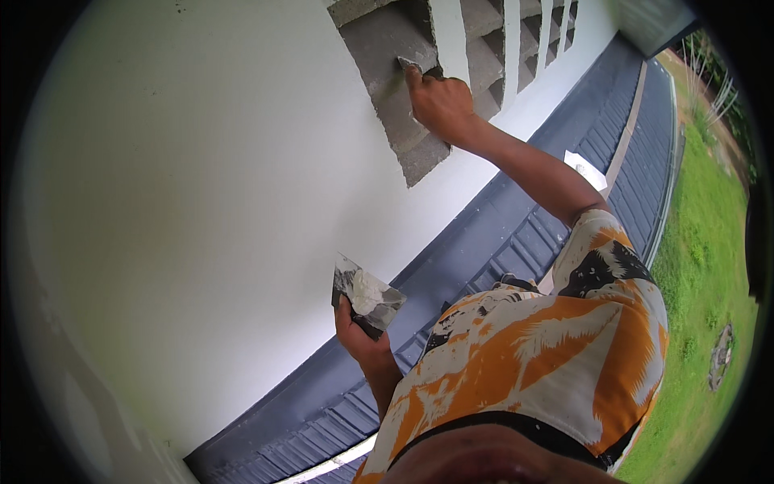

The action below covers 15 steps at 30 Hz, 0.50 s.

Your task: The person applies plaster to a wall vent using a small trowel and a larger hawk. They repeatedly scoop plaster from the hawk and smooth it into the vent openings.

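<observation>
My right hand (439, 103) is raised to the wall and grips a small putty knife (408, 64), whose blade presses on the grey unpainted surface of a stepped vent opening (387, 89). My left hand (360, 337) is lower, near my chest, and holds a flat metal scraper plate (369, 294) carrying a lump of white putty (367, 292). The wall (185, 202) around the opening is smooth and white. My orange and white patterned shirt fills the lower right.
A dark grey tiled roof (516, 234) runs below the wall, from lower left to upper right. A white scrap (586, 169) lies on it. More vent slots (524, 32) continue along the wall. Green grass (709, 266) lies far below at right.
</observation>
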### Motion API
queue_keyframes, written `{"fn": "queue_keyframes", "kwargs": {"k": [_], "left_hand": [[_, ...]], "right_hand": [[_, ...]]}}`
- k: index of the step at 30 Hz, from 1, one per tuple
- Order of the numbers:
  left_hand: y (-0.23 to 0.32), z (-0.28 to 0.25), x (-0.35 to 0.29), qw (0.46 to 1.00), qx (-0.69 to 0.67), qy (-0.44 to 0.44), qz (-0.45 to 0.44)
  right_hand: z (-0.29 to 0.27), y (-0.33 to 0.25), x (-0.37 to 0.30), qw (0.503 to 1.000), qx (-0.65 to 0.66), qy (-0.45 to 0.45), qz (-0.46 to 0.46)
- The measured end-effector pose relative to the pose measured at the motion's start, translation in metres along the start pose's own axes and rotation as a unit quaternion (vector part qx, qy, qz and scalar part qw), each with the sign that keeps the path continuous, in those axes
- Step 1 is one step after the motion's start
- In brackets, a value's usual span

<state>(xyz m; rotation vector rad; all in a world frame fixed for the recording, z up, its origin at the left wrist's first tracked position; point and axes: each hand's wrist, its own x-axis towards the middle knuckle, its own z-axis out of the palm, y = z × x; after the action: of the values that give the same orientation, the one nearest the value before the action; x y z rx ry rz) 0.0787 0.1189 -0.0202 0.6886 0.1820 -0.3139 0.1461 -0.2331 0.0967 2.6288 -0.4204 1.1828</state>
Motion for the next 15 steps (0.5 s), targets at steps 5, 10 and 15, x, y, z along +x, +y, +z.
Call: {"fn": "queue_keyframes", "kwargs": {"k": [5,10,15], "left_hand": [[-0.004,-0.007,-0.001,1.0,0.003,0.002,0.002],[-0.007,-0.009,-0.002,0.998,0.009,0.052,0.018],[-0.008,-0.031,0.003,0.999,0.017,0.043,0.022]], "right_hand": [[0.001,-0.007,0.002,0.999,0.0,0.034,-0.027],[0.015,0.017,0.019,0.997,0.015,0.039,0.06],[0.006,0.034,0.048,0.988,0.065,-0.032,0.139]]}}
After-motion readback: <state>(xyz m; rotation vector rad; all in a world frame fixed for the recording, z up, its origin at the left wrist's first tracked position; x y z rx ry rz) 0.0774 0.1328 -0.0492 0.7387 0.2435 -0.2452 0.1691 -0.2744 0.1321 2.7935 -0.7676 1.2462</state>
